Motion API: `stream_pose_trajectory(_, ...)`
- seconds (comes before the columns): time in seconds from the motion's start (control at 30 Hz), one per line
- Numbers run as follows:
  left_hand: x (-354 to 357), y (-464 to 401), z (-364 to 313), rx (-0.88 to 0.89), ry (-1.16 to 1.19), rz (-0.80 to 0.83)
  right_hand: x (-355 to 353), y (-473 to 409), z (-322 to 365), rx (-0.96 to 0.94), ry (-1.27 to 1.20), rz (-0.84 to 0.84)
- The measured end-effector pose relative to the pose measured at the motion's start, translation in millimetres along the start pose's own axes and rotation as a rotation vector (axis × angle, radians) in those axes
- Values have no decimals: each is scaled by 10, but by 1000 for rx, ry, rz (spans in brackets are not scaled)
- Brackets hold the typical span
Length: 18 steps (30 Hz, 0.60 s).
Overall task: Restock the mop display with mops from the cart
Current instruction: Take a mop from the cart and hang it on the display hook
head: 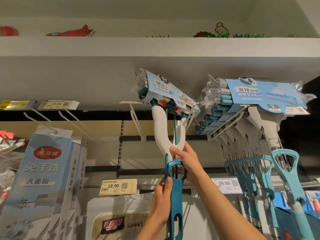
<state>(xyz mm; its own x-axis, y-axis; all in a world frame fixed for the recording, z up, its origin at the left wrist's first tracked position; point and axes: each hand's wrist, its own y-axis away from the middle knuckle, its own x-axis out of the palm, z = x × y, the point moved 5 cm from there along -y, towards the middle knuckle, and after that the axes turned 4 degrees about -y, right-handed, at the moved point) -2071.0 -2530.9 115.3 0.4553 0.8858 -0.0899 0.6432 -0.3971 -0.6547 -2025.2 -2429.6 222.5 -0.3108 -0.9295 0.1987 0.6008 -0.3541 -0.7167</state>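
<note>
left grip [161, 203]: wrapped on sponge mop [174, 187] handle
right grip [186, 163]: holding yoke
hook [191, 110], 12 o'clock: mop head not clearly seated
full row [259, 129], 3 o'clock: stocked
cart: unseen

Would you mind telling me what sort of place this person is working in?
Most likely a shop aisle for cleaning goods. Price tags sit on the shelf rails, packaged mops hang in a row from a display hook, and boxed flat mops stand to the left. Both hands, left and right, hold another mop.

Price tags [118, 186] read 18.90 and 59.90.
</note>
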Motion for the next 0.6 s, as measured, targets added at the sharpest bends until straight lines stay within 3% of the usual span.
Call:
stream_pose_trajectory(0.27, 125, -76, 1, 54, -183, -158, -84, -83, -102, 151, -51, 75)
stream_pose_trajectory(0.37, 129, -107, -5, 96, -141, -164, -97, -139, -133, 146, -76, 57)
stream_pose_trajectory(0.6, 94, -180, 212, -83, 29, -93, -95, -229, -252, 78, -28, -76)
